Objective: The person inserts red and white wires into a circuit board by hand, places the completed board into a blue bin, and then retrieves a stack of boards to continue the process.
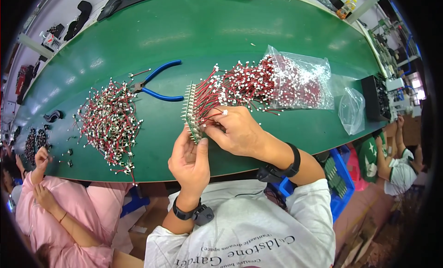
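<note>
Pinched circuit-board strip [191, 116] in left hand [190, 163], curled right hand [240, 132] at red wires [203, 99] with hold indeterminable, aligned long axis fore-and-aft, aimed pins [186, 102] leftward, above green tabletop [230, 32], in workshop with blue crate [348, 182].

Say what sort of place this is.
Likely an electronics assembly workshop: the long green worktable bears a heap of red wires with white connectors and blue-handled metal pliers, and a narrow, pin-edged green circuit board is being held.
</note>
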`<state>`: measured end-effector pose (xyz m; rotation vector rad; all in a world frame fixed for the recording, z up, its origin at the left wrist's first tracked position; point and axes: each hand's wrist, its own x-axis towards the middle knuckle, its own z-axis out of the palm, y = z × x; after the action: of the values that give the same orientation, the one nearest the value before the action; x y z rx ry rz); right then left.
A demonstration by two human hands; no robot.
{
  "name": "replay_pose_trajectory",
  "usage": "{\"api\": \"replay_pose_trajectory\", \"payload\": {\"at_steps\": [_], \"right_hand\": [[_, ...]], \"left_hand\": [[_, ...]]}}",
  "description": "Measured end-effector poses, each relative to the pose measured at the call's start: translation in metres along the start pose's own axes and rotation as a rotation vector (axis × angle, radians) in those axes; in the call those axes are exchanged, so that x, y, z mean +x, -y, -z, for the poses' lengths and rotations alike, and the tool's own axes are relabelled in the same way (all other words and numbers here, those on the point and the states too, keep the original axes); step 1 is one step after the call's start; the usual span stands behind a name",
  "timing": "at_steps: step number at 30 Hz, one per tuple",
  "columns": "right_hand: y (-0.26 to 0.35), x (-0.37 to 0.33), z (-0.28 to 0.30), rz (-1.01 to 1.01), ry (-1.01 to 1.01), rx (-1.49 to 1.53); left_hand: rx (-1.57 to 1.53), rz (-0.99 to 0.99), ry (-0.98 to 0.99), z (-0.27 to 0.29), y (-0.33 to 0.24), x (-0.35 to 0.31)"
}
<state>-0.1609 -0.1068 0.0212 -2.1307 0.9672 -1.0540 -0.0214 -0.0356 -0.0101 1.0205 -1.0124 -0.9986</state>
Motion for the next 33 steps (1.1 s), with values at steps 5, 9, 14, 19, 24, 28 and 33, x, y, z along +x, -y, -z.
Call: {"api": "replay_pose_trajectory", "payload": {"at_steps": [5,9,14,19,24,28,33], "right_hand": [[0.000,0.003,0.001,0.007,0.022,0.019],[-0.001,0.003,0.000,0.033,0.012,0.008],[-0.005,0.000,-0.005,-0.019,-0.018,-0.003],[-0.002,0.003,0.007,-0.137,0.146,-0.076],[0.006,0.000,0.011,-0.068,0.243,-0.022],[0.002,0.000,0.003,-0.064,0.190,0.074],[0.009,0.000,-0.001,-0.034,0.135,0.044]], "left_hand": [[0.023,-0.022,0.021,0.002,0.002,0.002],[0.041,-0.003,0.023,0.001,0.002,0.003],[-0.138,0.094,-0.006,0.003,0.005,0.012],[-0.192,0.137,-0.184,0.020,0.009,0.021],[-0.150,0.090,-0.196,0.023,0.009,0.024],[-0.142,0.074,-0.176,0.020,0.010,0.022],[-0.136,0.080,-0.181,0.022,0.010,0.024]]}}
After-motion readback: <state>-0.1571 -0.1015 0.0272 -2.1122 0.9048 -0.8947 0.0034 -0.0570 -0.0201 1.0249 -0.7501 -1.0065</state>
